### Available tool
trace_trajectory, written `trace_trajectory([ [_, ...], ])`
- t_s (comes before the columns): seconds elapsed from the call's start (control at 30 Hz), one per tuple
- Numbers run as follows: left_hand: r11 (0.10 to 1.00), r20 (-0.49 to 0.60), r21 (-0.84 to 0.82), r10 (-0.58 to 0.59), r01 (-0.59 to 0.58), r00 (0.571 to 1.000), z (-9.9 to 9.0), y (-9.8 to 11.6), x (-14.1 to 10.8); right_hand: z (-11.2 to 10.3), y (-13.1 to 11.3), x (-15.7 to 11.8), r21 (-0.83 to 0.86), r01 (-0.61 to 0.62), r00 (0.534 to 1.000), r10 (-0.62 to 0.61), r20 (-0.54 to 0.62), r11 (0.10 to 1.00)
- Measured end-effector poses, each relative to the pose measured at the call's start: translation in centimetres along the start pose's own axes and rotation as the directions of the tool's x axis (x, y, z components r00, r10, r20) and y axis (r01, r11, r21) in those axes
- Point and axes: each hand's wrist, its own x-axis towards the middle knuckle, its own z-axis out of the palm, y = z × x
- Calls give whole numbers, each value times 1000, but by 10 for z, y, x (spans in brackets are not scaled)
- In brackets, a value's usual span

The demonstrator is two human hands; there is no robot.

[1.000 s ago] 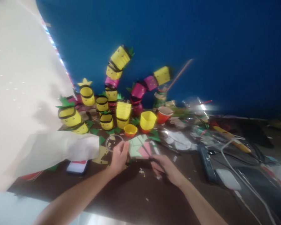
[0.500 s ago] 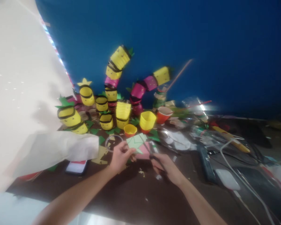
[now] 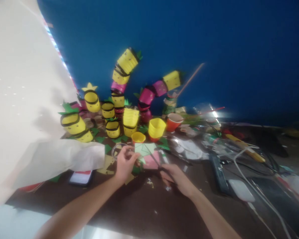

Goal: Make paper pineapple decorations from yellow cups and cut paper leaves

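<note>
Above the middle of the dark table, my right hand [image 3: 176,177] grips a pair of scissors [image 3: 167,172] by the dark handles. Their blades point up and left, across a light green sheet of paper [image 3: 144,148] and a pink piece of paper [image 3: 151,162]. My left hand [image 3: 126,163] is closed at the left edge of these papers, thumb and fingers pinched on a small light green scrap of paper [image 3: 141,160]. Blur hides the exact outline of that scrap. A clear ring, maybe a tape roll [image 3: 116,151], lies just behind my left hand.
Yellow and magenta pineapple-faced cups [image 3: 113,129] stand and stack at the back, beside a red cup [image 3: 173,122]. To the left lie a phone [image 3: 81,177] and a white sheet [image 3: 64,157]. Cables, a black power strip [image 3: 218,174] and a white charger [image 3: 241,190] crowd the right.
My left hand has shifted slightly left, away from the green sheet, which now sits squarer over the pink paper. My right hand and the scissors have hardly moved.
</note>
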Motion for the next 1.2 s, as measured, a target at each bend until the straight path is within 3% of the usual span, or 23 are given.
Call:
trace_trajectory([
  [0.53, 993, -28, 87, 84, -81, 996, -3, 0, 3, -1, -2, -1, -45, 9, 999, -7, 44, 999],
  [1.2, 991, -53, 96, 102, -97, 993, -4, 2, 1, -4, 1, -1, -53, 6, 999, -3, 46, 999],
])
